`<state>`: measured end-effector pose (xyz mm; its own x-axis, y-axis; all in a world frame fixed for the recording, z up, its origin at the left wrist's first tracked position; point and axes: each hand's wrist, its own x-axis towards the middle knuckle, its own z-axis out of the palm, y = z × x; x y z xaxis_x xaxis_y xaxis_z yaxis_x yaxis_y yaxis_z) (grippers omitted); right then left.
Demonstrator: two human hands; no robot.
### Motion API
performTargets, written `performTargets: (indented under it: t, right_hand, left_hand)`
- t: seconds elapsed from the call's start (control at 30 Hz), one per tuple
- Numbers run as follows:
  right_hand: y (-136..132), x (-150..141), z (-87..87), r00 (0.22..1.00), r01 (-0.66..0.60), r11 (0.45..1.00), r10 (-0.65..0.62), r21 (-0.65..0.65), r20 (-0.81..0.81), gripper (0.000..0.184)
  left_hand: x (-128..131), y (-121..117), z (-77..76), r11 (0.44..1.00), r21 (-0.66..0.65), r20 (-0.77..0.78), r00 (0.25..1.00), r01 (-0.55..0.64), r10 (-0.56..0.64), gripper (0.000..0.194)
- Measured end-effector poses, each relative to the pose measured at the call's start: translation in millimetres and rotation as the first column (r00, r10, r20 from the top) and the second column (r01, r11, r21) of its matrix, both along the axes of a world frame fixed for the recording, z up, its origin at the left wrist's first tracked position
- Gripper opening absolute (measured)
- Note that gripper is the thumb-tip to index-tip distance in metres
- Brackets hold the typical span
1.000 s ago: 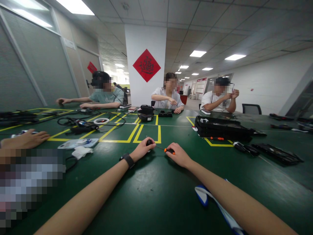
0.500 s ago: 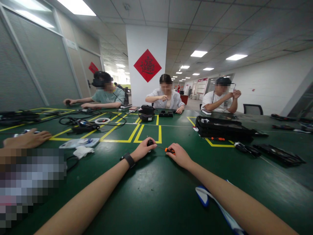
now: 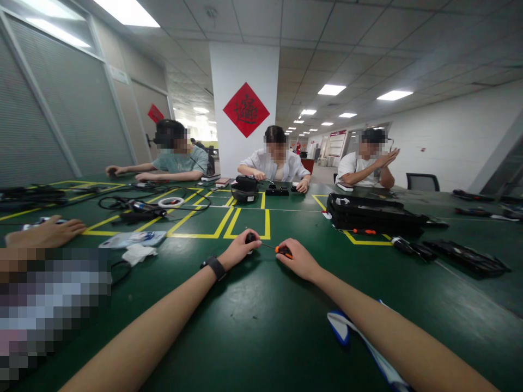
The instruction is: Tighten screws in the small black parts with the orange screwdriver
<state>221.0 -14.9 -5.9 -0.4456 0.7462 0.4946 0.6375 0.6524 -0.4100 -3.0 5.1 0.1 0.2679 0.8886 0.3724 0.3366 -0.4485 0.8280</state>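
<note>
Near the middle of the green table (image 3: 261,337), my left hand (image 3: 239,249) grips a small black part (image 3: 250,238), whose exact kind I cannot make out. My right hand (image 3: 300,259) is closed around the orange and black handle of a screwdriver (image 3: 283,251). The screwdriver's thin shaft points left, its tip close to the black part; whether it touches is too small to tell. A dark band (image 3: 214,267) circles my left wrist.
A black tray-like case (image 3: 376,212) and another orange-handled screwdriver (image 3: 365,232) lie at right. A blue and white item (image 3: 341,326) sits by my right forearm. Plastic bag (image 3: 134,238), tissue (image 3: 139,253) and cables lie left. Co-workers sit opposite; another person's hand (image 3: 51,231) rests at left.
My hands and the screwdriver stay almost in place. Across the table, the middle person's hand has lowered and moved left, and the right person's hands have changed pose.
</note>
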Motion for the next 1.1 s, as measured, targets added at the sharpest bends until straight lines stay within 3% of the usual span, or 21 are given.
performTargets:
  t: [0.57, 0.73, 0.87, 1.1]
  right_hand:
    - [-3.4, -1.6, 2.8, 0.998, 0.059, 0.998, -0.058, -0.032, 0.029, 0.017]
    - [-3.5, -1.2, 4.1, 0.999, 0.029, 0.999, -0.029, -0.014, 0.026, 0.024]
    - [-5.7, 0.2, 4.0, 1.0, -0.01, 0.999, 0.009, -0.036, -0.011, 0.013]
    - [-8.2, -1.1, 6.6, 1.0, -0.016, 0.999, 0.016, -0.05, 0.005, 0.021]
  left_hand:
    - [1.5, -2.9, 2.9, 1.0, 0.003, -0.011, 1.0, 0.006, -0.006, 0.024]
    - [1.2, -0.6, 0.2, 1.0, -0.019, 0.011, 1.0, 0.022, -0.022, 0.025]
    - [1.0, -1.1, 0.8, 1.0, -0.003, 0.006, 1.0, 0.006, -0.006, 0.026]
    - [1.4, -2.1, 0.9, 1.0, -0.014, 0.008, 1.0, 0.004, -0.004, 0.027]
